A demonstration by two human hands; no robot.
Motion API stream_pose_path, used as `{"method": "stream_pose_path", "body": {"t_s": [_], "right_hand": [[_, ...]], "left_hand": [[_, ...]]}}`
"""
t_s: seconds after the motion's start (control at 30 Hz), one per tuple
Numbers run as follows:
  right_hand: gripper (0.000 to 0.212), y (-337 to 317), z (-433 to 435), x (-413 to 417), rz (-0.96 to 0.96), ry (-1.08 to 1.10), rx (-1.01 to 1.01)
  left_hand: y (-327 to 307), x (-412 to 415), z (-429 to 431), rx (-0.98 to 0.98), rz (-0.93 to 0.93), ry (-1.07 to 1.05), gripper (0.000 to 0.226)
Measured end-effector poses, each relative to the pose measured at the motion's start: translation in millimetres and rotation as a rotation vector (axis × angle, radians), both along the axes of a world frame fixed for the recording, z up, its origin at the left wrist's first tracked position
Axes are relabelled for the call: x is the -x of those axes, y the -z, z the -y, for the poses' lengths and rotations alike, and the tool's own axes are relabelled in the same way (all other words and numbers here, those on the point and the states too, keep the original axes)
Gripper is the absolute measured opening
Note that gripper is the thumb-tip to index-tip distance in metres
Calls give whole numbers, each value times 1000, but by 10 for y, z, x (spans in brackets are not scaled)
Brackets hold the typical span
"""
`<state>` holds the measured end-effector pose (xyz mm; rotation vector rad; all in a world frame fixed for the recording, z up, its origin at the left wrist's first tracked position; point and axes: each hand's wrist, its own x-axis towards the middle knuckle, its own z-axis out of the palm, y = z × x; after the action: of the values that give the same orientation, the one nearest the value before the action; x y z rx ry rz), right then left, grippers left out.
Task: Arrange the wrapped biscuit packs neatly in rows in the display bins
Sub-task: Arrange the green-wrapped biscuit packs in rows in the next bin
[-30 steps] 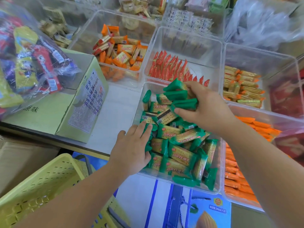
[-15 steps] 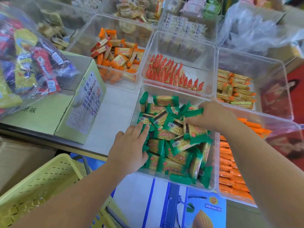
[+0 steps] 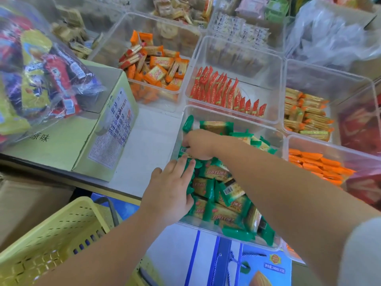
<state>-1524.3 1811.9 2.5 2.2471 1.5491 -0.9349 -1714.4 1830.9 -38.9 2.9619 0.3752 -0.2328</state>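
Nearest on the left is a yellow slotted basket point(image 3: 51, 244), and beside it, under the desk edge, lies a blue carton printed with an almond point(image 3: 259, 269). Just above these, the left hand point(image 3: 169, 195) rests on the near left corner of a clear bin point(image 3: 216, 112) that stands on the white desk point(image 3: 148, 141). Its fingers point(image 3: 186, 165) are straight and close together, lying flat on the green biscuit packs point(image 3: 218, 211) and holding none. These packs fill the bin in a loose jumble, some flat, some on edge, some with barcodes up, not in rows. The right hand point(image 3: 198, 144) reaches across the bin to its far left side. Its fingers are curled down with the tips buried among the packs, so I cannot tell whether they grip one. The two hands are close, almost touching. To the right, another clear bin holds orange packs point(image 3: 317, 166) laid flat. To the left on the desk sits a pale green cardboard box point(image 3: 61, 145) with a clear bag of mixed snacks point(image 3: 37, 79) on top. Behind the green packs' bin, red packs point(image 3: 222, 93) stand on edge in a tidy row. Left of them orange-ended packs point(image 3: 156, 67) lie in a heap, and to the right yellow packs point(image 3: 305, 116) are stacked. Farther back, bins of assorted snacks blur together beside a crumpled clear plastic bag point(image 3: 334, 34).
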Motion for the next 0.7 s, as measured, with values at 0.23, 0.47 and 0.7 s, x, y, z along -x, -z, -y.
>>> {"method": "stream_pose_path", "body": {"t_s": [0.23, 0.47, 0.7], "right_hand": [[29, 374, -96, -149, 150, -43, 11], [63, 582, 43, -266, 50, 55, -100], [44, 527, 97, -284, -8, 81, -147]], "left_hand": [[9, -4, 3, -3, -5, 3, 85], [2, -7, 2, -1, -26, 3, 86], [-12, -13, 13, -17, -43, 0, 85]]}}
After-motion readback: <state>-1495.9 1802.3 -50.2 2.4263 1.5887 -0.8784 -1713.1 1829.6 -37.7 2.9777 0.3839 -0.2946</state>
